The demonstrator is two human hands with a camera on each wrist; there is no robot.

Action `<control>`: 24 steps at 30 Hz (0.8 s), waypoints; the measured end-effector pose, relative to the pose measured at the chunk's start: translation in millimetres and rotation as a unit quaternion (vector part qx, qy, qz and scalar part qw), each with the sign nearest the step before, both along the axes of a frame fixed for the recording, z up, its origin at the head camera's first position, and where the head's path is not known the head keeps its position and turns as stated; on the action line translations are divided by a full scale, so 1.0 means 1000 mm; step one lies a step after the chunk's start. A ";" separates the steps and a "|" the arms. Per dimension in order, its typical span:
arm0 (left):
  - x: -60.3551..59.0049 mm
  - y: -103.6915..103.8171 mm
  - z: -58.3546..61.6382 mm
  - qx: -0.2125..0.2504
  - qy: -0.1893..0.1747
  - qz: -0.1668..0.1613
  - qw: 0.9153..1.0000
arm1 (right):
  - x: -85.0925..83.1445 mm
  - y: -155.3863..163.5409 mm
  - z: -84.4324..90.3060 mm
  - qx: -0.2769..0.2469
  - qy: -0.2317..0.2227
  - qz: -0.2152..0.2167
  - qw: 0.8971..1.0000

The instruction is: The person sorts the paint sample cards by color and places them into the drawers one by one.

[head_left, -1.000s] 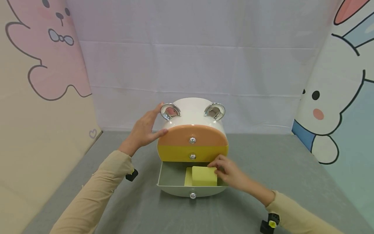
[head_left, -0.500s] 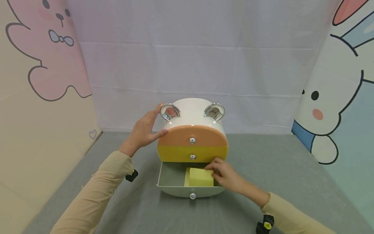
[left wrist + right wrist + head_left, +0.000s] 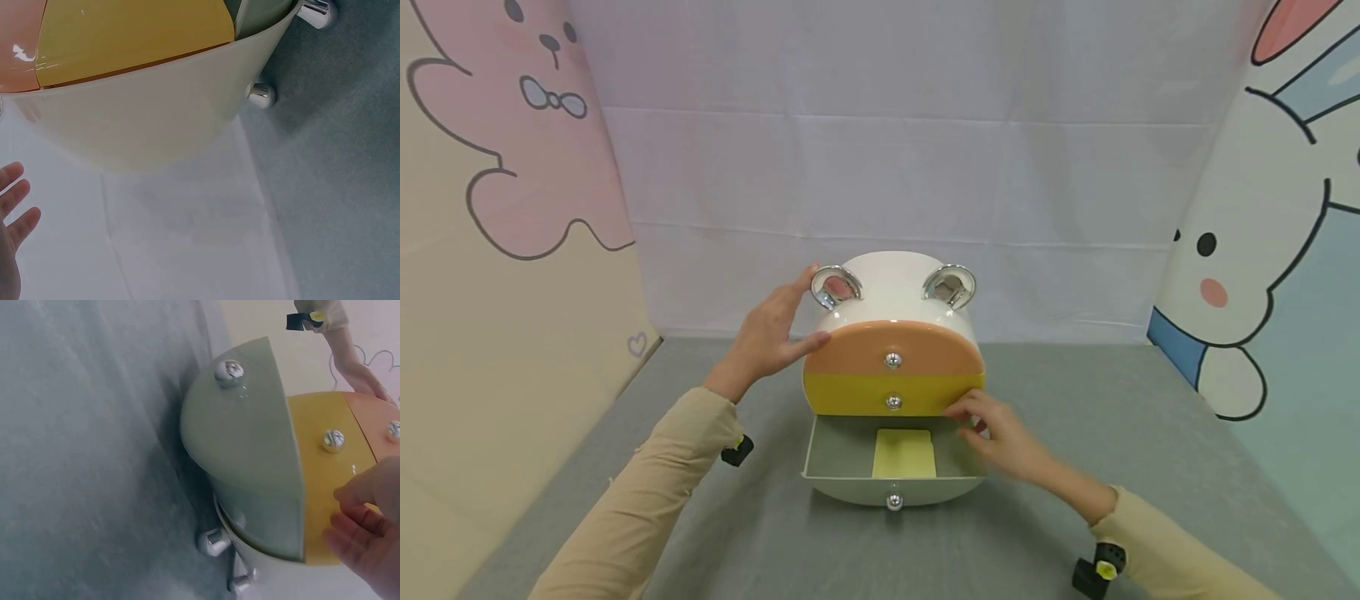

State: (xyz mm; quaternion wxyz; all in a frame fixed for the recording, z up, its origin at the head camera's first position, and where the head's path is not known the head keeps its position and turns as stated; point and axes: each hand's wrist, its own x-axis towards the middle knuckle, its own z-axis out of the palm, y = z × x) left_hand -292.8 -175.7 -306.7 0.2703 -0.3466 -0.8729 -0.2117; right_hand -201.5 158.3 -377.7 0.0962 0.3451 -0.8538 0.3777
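A small chest of drawers (image 3: 895, 292) with a white body and two chrome ears stands on the grey table. Its green bottom drawer (image 3: 842, 442) is pulled out. Inside lies a flat yellow rectangular piece, like a notepad (image 3: 904, 454); whether it is one or two stacked, I cannot tell. My left hand (image 3: 767, 329) rests against the chest's upper left side, fingers fairly straight, thumb at the orange drawer's (image 3: 850, 350) edge. My right hand (image 3: 1000, 437) hovers over the drawer's right end with loosely bent fingers, apart from the yellow piece. Nothing shows between its fingertips.
The yellow middle drawer (image 3: 850, 393) and the orange one above it are closed, each with a chrome knob. Grey cloth covers the table (image 3: 1075, 400). A white curtain (image 3: 895, 167) hangs behind, with cartoon-printed panels at both sides.
The upper yellow piece moved left over the other one, and my right hand let go of it and drew back to the right. My left hand stayed in place.
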 end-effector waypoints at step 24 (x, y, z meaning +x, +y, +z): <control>0.000 0.000 0.002 -0.019 0.011 0.011 1.000 | -0.007 0.088 0.010 0.064 0.082 -0.115 0.988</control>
